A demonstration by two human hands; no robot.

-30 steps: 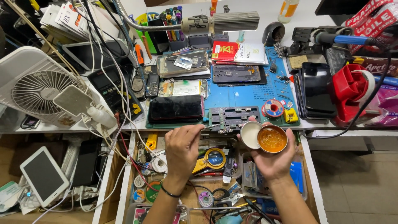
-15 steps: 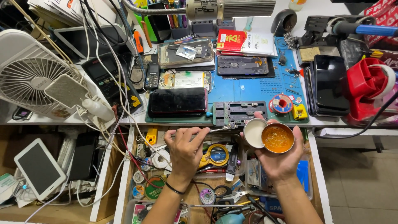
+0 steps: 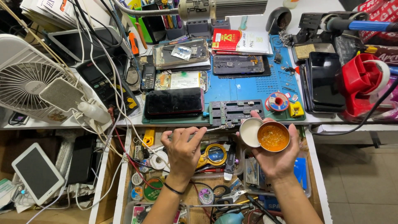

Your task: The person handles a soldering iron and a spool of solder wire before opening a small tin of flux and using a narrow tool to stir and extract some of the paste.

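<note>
head view, looking down past the front edge of the surface (image 3: 327, 121) into an open drawer (image 3: 124, 174) crammed with tools. right hand (image 3: 275, 159) palm up over the drawer's right half, fingers cupped around a small round tin (image 3: 273, 136) of amber paste, open and held level. pale lid (image 3: 250, 132) tucked against the tin's left side, kept there by the same hand's thumb and fingers. left hand (image 3: 182, 151) over the drawer's middle, fingers curled in, pinching a thin metal tool (image 3: 217, 128) whose tip points right, toward the lid and just short of it.

behind both hands, on the blue mat (image 3: 248, 89) near the front edge: a grey board clamp (image 3: 234, 112), a dark phone (image 3: 174, 101) to its left, a solder spool (image 3: 277, 101) to its right. white fan (image 3: 25, 79) at the left edge, well apart.

judged as the loading step: tool brought up to the opened paste, tip not yet in it. calls for a level, steady tin, a short reach over the lid rather than into it, and only a light touch on the paste. board clamp close by, straight ahead of the tool.
</note>
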